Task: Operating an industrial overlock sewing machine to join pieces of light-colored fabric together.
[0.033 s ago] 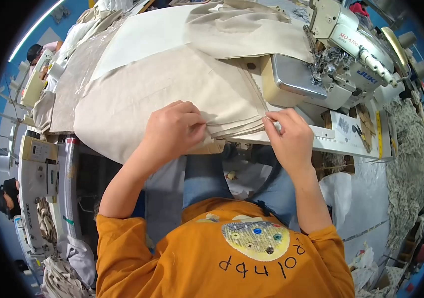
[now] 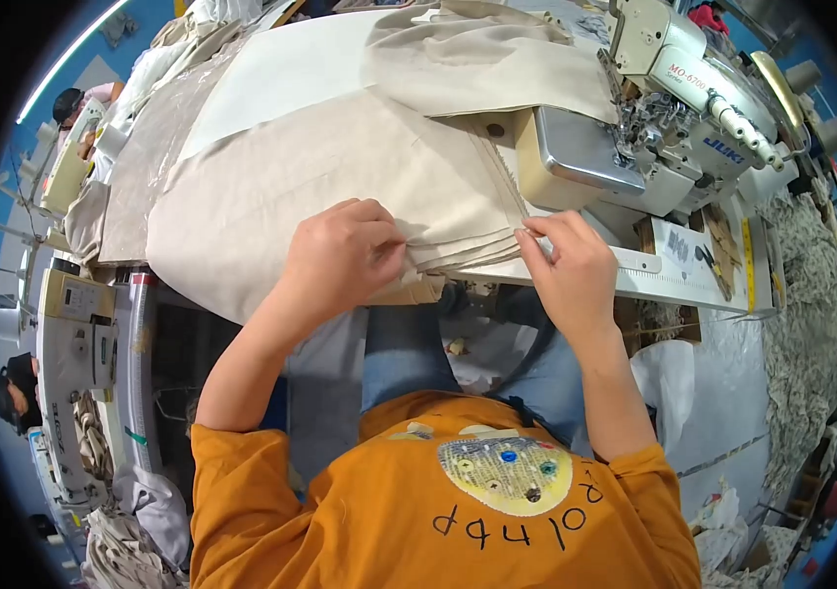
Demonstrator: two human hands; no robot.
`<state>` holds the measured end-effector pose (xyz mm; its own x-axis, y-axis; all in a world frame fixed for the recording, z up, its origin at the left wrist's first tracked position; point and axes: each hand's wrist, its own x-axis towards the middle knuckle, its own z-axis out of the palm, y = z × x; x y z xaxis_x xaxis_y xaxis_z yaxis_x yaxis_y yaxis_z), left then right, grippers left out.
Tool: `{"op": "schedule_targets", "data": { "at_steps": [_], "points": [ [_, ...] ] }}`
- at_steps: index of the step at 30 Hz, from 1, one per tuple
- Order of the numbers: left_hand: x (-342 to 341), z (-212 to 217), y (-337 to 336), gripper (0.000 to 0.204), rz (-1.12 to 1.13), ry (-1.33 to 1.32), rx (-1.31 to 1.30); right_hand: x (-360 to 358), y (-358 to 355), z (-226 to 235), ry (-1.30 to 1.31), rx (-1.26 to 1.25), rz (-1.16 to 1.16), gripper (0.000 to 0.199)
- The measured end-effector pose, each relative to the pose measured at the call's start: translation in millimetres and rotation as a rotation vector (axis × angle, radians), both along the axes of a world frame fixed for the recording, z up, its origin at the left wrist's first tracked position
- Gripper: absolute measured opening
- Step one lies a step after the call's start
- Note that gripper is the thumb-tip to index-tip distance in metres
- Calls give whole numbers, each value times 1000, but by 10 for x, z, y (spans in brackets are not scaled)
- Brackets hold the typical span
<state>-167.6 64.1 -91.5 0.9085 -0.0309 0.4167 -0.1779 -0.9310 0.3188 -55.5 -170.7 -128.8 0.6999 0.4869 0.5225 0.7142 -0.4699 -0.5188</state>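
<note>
While the left hand [image 2: 345, 250] and right hand [image 2: 575, 270] pinch beige fabric [image 2: 330, 167] with closed fingertips, its fanned layers [image 2: 468, 251] between them could slip askew should either grip slacken.

A tube light [image 2: 73, 60] glares upper left while fisheye edges bend.

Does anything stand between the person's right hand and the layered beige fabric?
Nothing visible does. The right hand has its fingers at the near right corner of the layered beige fabric. The overlock sewing machine stands farther back and to the right, not between them.
</note>
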Motion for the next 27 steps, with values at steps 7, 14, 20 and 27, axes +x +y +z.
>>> {"op": "schedule_targets", "data": {
  "at_steps": [7,14,20,27],
  "points": [
    [-327,-98,356,37,137,46,90,-20,253,120,-70,-132,117,26],
    [-427,-394,1946,82,675,292,204,168,836,134,-83,-178,343,38],
    [-29,-459,2808,78,481,276,304,940,1946,148,-108,-210,121,63],
    [287,-318,3232,59,360,151,465,1585,2376,220,-442,-228,-398,52]
  ]
}}
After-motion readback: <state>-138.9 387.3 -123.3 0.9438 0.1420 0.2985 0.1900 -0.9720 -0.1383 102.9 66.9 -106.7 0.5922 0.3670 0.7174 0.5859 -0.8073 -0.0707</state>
